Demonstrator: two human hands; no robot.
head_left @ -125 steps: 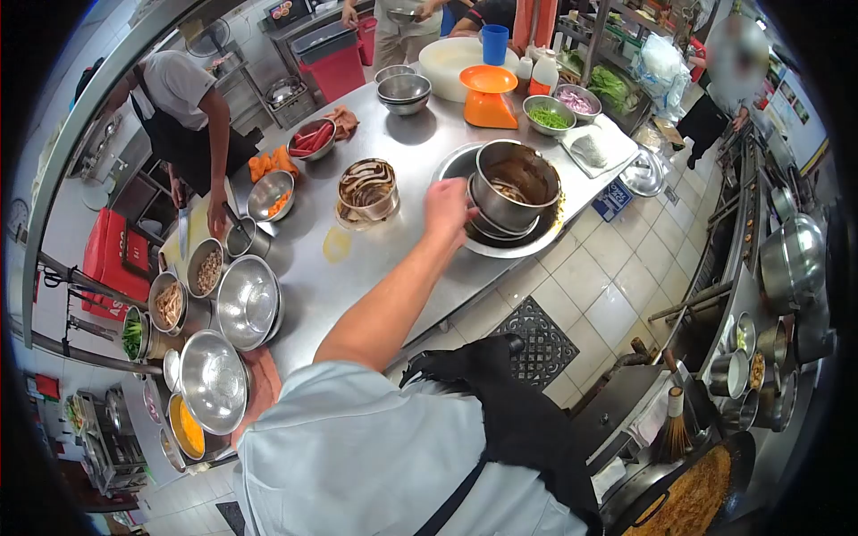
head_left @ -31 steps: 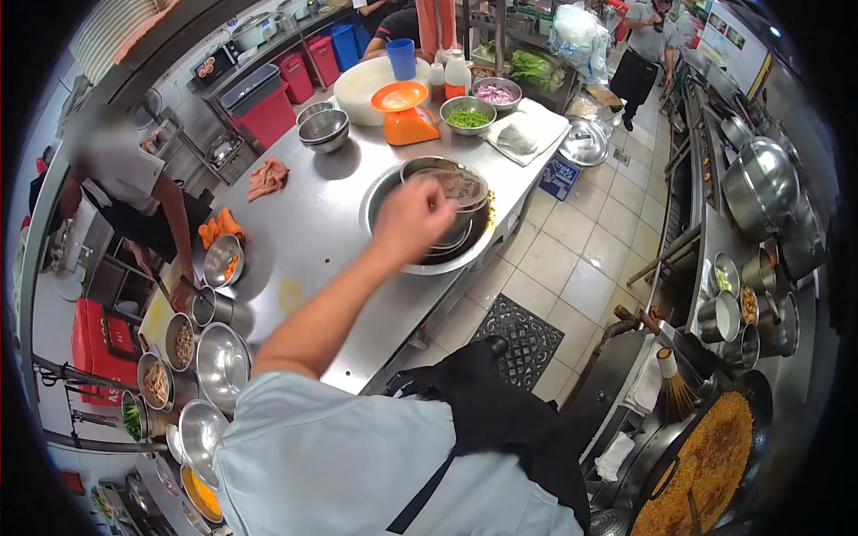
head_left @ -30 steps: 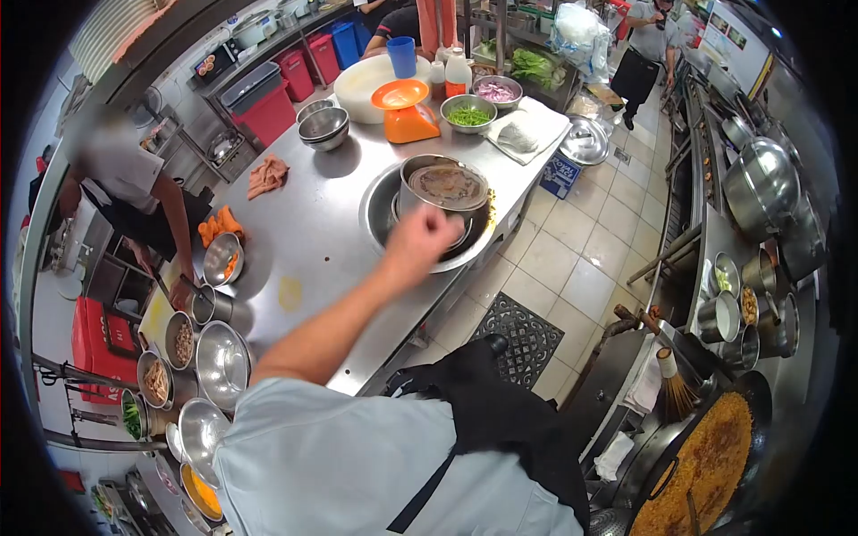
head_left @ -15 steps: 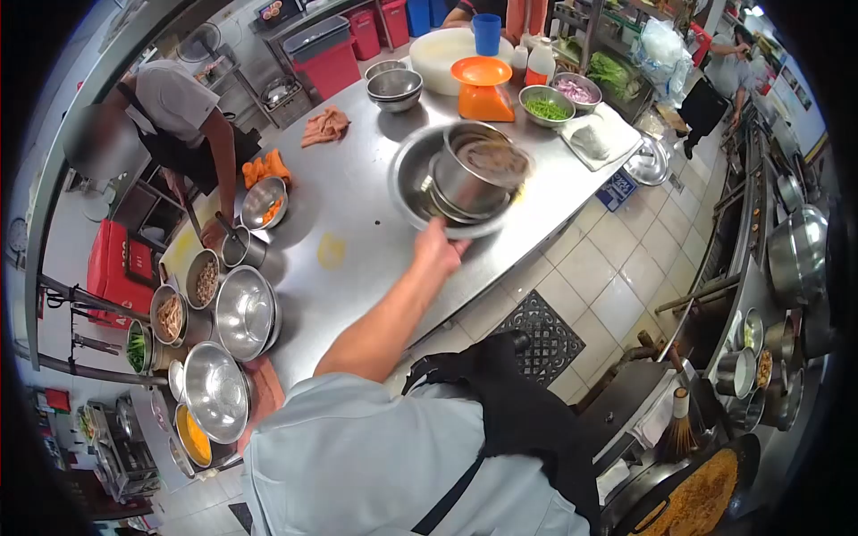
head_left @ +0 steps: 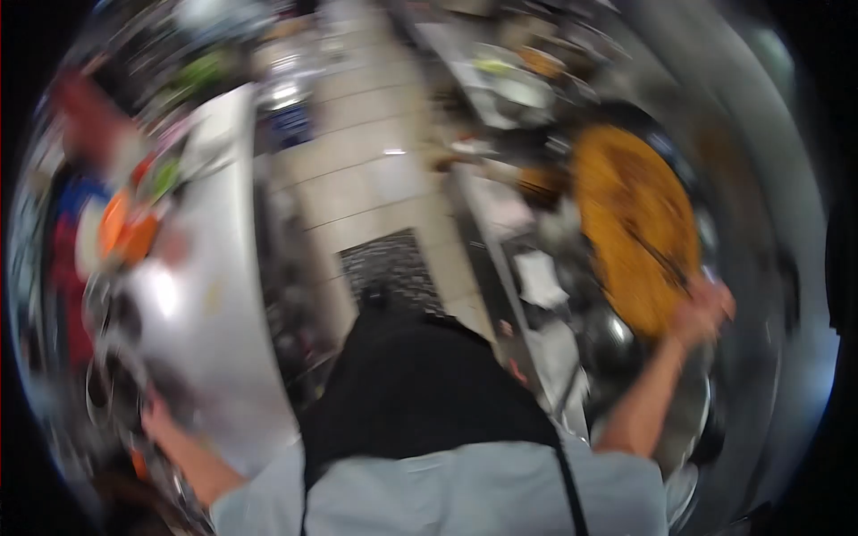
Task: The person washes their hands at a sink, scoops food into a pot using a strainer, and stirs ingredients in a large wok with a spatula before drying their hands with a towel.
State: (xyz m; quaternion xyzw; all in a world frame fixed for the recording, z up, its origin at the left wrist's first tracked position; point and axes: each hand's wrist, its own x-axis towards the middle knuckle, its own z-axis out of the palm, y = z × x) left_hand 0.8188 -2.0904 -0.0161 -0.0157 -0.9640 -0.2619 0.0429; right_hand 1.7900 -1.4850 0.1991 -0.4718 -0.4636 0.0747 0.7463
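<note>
The view is smeared by motion. At lower left, my left hand [head_left: 157, 418] is at the near edge of some metal bowls [head_left: 116, 380] on the steel table. Its fingers are too blurred to tell whether they grip a rim. On the other side, my right hand [head_left: 702, 311] is closed at the edge of a big dark wok, round the end of a thin dark utensil handle [head_left: 660, 255]. That handle slants across the orange-brown food [head_left: 626, 214] filling the wok. The utensil's head cannot be made out.
The steel table [head_left: 214, 357] carries an orange scale [head_left: 125, 228] and a white board or cloth [head_left: 214, 129]. Between table and cooking line runs a tiled floor [head_left: 357, 192] with a dark drain grate [head_left: 393, 268]. Several containers [head_left: 523, 94] stand beyond the wok.
My view has swung right, from the table to the cooking line. My right hand has come into view at the wok. The metal bowls by my left hand now lie further left along the table.
</note>
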